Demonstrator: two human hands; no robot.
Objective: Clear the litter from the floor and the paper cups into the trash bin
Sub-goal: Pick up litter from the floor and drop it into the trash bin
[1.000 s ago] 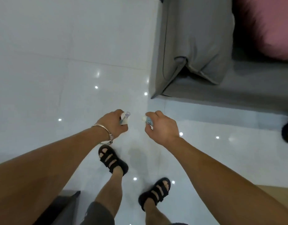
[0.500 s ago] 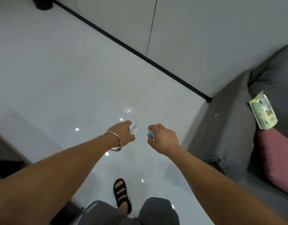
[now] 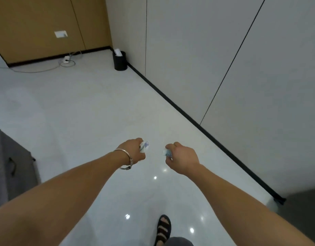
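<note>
Glossy white floor, grey panelled wall at right; black trash bin in far corner against wall, white scrap poking from top. Left hand closed around white crumpled litter. Right hand closed around pale bluish litter scrap. Both held out above floor, well apart from bin

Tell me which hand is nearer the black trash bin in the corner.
Left, slightly. The left hand sits below and a little right of the trash bin in the picture; the right hand is farther right and lower. Both remain far from it.
</note>
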